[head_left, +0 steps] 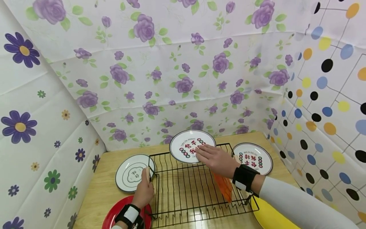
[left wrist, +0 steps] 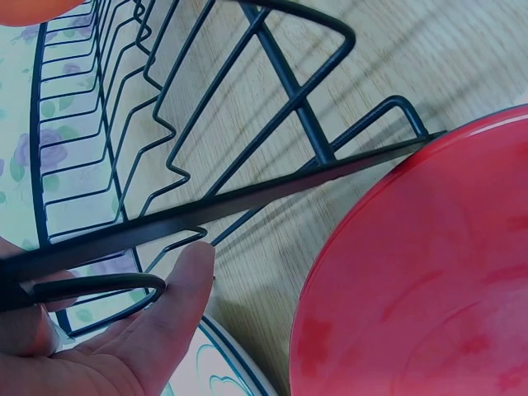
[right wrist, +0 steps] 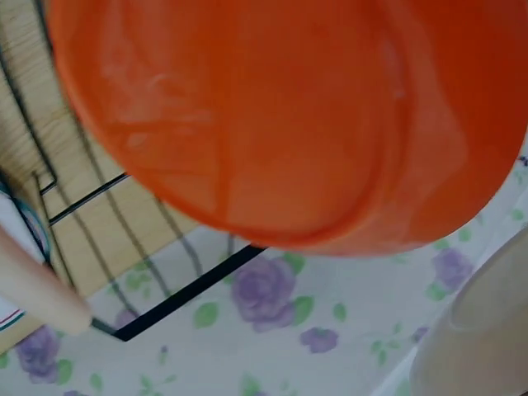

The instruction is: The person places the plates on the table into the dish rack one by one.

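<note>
Above the black wire rack (left wrist: 247, 195), we pinch a white plate (head_left: 184, 147) in our right hand (head_left: 217, 160), while our left hand (head_left: 144, 192) grips the rack's pale handle (head_left: 147, 174) near a red plate (left wrist: 429, 272).

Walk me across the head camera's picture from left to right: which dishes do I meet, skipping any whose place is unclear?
Left white plate → middle white plate → orange dish → right white plate.
</note>
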A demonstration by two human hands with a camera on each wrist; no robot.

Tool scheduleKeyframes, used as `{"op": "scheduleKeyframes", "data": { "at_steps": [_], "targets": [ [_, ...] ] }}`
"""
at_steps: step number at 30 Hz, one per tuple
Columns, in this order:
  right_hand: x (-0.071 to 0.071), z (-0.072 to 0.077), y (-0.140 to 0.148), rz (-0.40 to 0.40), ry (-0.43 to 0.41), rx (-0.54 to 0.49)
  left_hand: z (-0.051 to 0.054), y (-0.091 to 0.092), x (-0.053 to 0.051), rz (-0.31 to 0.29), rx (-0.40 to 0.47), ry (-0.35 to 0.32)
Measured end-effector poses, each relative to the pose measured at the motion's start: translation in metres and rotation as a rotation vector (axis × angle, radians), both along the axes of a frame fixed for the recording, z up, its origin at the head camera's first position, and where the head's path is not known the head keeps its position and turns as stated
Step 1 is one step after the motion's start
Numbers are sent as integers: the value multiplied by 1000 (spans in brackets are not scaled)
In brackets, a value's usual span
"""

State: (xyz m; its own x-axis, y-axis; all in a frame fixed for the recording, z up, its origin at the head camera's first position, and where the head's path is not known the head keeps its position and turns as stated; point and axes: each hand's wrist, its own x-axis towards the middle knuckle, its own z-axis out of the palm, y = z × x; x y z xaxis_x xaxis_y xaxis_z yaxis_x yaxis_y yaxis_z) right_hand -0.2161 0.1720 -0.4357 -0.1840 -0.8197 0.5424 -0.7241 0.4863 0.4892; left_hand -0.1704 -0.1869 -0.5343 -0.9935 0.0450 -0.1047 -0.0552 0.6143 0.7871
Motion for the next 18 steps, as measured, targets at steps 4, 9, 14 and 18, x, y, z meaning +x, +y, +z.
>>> {"op": "scheduleKeyframes", "data": {
  "at_steps": [4,9,14,18],
  "targets": [
    [5,0,-10,39,22,1,-1,0,-1,6,-2,-1],
    [12,-1,-18,93,21,-6,-3,1,-2,24,-3,-6],
    [17,-2,-21,100,-4,5,-3,1,-2,33,6,-12],
    [18,-4,-21,95,-36,20,-3,2,-2,41,-6,-7]
  ]
}}
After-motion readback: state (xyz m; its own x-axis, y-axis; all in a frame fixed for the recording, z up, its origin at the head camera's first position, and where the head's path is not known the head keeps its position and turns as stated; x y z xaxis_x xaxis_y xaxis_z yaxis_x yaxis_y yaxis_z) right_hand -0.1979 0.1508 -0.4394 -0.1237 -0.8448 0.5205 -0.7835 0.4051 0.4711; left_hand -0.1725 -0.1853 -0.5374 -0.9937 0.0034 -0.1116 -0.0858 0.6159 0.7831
